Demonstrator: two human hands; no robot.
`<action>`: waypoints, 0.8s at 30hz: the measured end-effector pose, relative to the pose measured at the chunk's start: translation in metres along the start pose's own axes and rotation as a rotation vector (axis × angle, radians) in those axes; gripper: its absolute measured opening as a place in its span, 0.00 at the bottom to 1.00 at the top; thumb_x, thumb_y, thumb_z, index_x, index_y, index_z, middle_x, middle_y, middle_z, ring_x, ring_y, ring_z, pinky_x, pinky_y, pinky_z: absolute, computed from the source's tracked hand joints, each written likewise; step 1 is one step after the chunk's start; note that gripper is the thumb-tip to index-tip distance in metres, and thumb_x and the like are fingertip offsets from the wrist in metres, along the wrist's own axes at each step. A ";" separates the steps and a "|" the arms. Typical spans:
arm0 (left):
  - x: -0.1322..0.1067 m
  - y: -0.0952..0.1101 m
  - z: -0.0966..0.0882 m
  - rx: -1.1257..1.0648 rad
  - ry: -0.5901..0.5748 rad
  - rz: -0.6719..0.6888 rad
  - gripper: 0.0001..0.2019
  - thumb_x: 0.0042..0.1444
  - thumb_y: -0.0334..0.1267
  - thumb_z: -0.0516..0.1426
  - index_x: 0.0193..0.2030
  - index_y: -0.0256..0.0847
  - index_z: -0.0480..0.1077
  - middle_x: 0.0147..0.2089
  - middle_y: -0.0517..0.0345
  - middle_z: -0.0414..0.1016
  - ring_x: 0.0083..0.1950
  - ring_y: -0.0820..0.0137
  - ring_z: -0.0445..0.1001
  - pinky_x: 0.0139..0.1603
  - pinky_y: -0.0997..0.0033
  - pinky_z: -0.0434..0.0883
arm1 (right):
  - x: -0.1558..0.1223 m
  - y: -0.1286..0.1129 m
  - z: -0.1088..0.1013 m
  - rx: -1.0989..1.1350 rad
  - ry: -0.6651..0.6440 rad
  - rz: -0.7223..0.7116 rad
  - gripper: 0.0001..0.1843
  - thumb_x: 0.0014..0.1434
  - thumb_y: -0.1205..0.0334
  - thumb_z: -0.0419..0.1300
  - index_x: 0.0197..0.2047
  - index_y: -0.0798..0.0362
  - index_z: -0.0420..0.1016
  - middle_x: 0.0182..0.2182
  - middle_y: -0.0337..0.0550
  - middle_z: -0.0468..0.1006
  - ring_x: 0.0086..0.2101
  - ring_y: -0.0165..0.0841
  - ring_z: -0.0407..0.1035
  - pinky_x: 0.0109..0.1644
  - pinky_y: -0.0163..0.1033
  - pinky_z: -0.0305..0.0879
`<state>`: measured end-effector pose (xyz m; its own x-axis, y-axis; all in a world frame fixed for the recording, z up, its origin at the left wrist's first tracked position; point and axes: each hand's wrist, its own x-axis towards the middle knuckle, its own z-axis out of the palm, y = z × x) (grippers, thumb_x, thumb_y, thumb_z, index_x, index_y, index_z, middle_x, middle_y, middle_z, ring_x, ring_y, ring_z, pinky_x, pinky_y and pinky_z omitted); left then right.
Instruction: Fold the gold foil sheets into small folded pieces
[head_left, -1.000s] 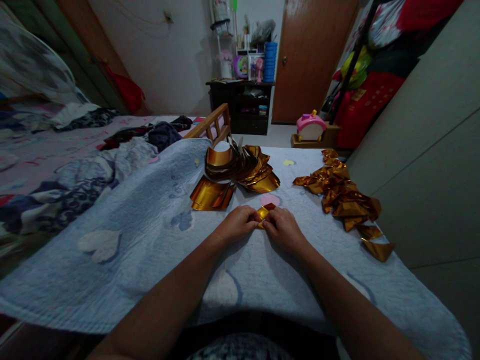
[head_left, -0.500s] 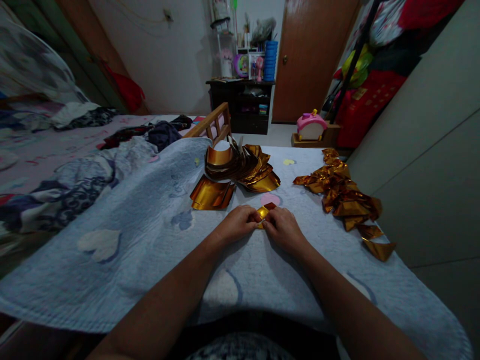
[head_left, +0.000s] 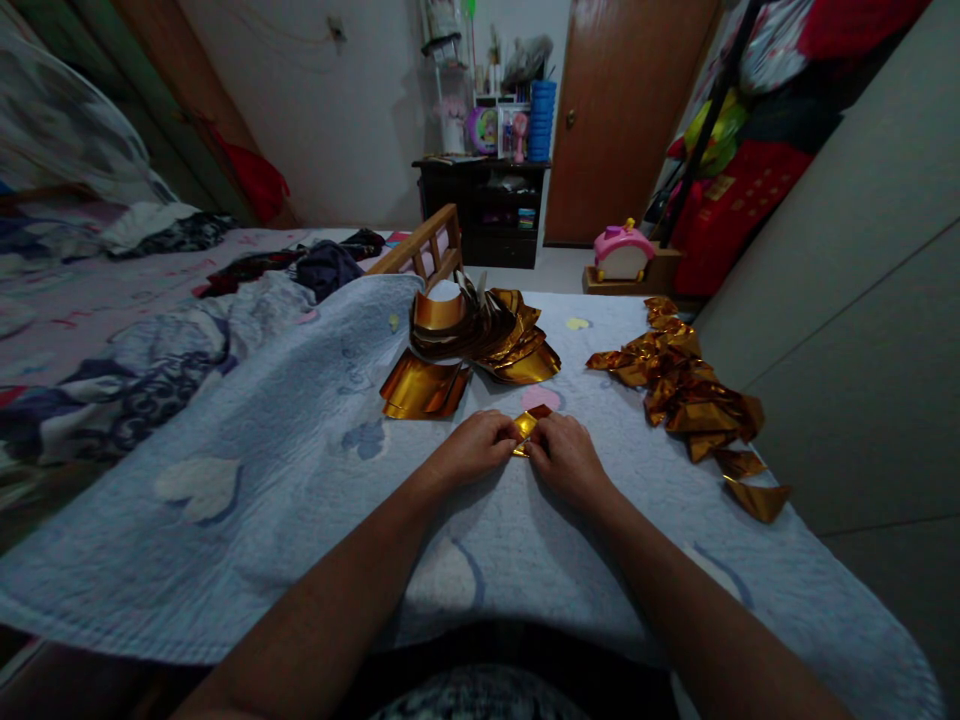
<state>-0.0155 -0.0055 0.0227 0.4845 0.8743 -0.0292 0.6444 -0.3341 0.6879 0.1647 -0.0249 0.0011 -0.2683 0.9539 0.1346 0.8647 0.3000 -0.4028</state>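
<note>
Between my two hands is a small sheet of gold foil paper [head_left: 526, 424], partly folded, low over the quilt-covered surface. My left hand [head_left: 484, 443] pinches its left side, and my right hand [head_left: 568, 452] grips the right side with thumb and fingers closed. The fingers hide much of the sheet. Just beyond my hands lies a fanned stack of gold foil sheets [head_left: 487, 335], with a few more sheets [head_left: 425, 388] at its near left. Off to the right rests a pile of folded gold foil pieces [head_left: 686, 385].
A light blue quilt [head_left: 300, 540] covers the surface under my hands. Beyond its far edge stand a wooden rail [head_left: 420, 245], a dark cabinet [head_left: 480, 215] and a pink toy [head_left: 624, 250]. Rumpled clothes [head_left: 180, 330] lie to the left; a pale panel [head_left: 862, 330] rises at the right.
Both hands stay in the same place on the foil paper. Its near edge between the thumbs looks slightly different; nothing else has visibly moved.
</note>
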 end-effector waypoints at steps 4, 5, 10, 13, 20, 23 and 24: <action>0.000 0.000 0.001 0.008 0.009 -0.009 0.06 0.56 0.35 0.60 0.36 0.37 0.78 0.36 0.55 0.77 0.40 0.66 0.73 0.41 0.70 0.67 | 0.000 -0.001 -0.002 0.008 -0.010 0.000 0.05 0.62 0.64 0.60 0.34 0.54 0.75 0.37 0.45 0.77 0.38 0.36 0.66 0.41 0.40 0.52; 0.000 0.000 0.002 0.011 0.016 -0.010 0.05 0.55 0.35 0.60 0.36 0.37 0.77 0.36 0.55 0.77 0.40 0.66 0.73 0.40 0.70 0.66 | 0.000 -0.001 -0.002 0.013 -0.010 0.002 0.05 0.62 0.64 0.61 0.34 0.54 0.75 0.37 0.45 0.77 0.38 0.36 0.66 0.41 0.40 0.52; 0.000 -0.004 0.003 0.020 0.019 0.026 0.03 0.55 0.35 0.61 0.33 0.37 0.75 0.34 0.57 0.74 0.39 0.67 0.71 0.39 0.71 0.65 | 0.001 -0.001 -0.002 0.019 -0.006 0.005 0.05 0.61 0.65 0.61 0.33 0.53 0.75 0.36 0.44 0.77 0.37 0.36 0.66 0.41 0.40 0.52; 0.000 -0.004 0.003 0.015 0.016 0.032 0.04 0.55 0.36 0.61 0.34 0.38 0.76 0.34 0.57 0.74 0.39 0.67 0.71 0.39 0.70 0.65 | 0.001 -0.001 -0.002 0.008 -0.009 0.005 0.05 0.62 0.64 0.61 0.33 0.53 0.75 0.36 0.44 0.78 0.38 0.36 0.66 0.40 0.40 0.52; 0.000 0.000 0.002 0.019 0.014 0.006 0.03 0.54 0.33 0.61 0.34 0.38 0.76 0.34 0.57 0.75 0.40 0.67 0.72 0.41 0.70 0.66 | 0.001 0.000 0.001 -0.015 -0.003 0.000 0.05 0.62 0.64 0.61 0.33 0.53 0.74 0.38 0.46 0.78 0.39 0.37 0.66 0.41 0.40 0.52; 0.000 0.001 0.002 0.021 0.015 -0.001 0.03 0.53 0.33 0.61 0.35 0.37 0.76 0.35 0.56 0.75 0.40 0.66 0.72 0.42 0.70 0.67 | 0.001 -0.001 0.001 -0.017 -0.004 0.000 0.05 0.62 0.64 0.61 0.33 0.53 0.73 0.37 0.46 0.77 0.39 0.37 0.66 0.40 0.40 0.52; 0.000 0.002 0.002 0.026 0.016 0.000 0.03 0.53 0.33 0.61 0.35 0.37 0.76 0.36 0.56 0.75 0.41 0.66 0.72 0.42 0.70 0.67 | 0.000 -0.001 0.001 -0.015 -0.002 0.002 0.04 0.62 0.64 0.61 0.34 0.53 0.73 0.37 0.46 0.77 0.39 0.37 0.66 0.41 0.40 0.52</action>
<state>-0.0135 -0.0070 0.0223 0.4751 0.8798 -0.0174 0.6597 -0.3430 0.6687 0.1635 -0.0249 0.0007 -0.2675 0.9545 0.1318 0.8714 0.2980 -0.3898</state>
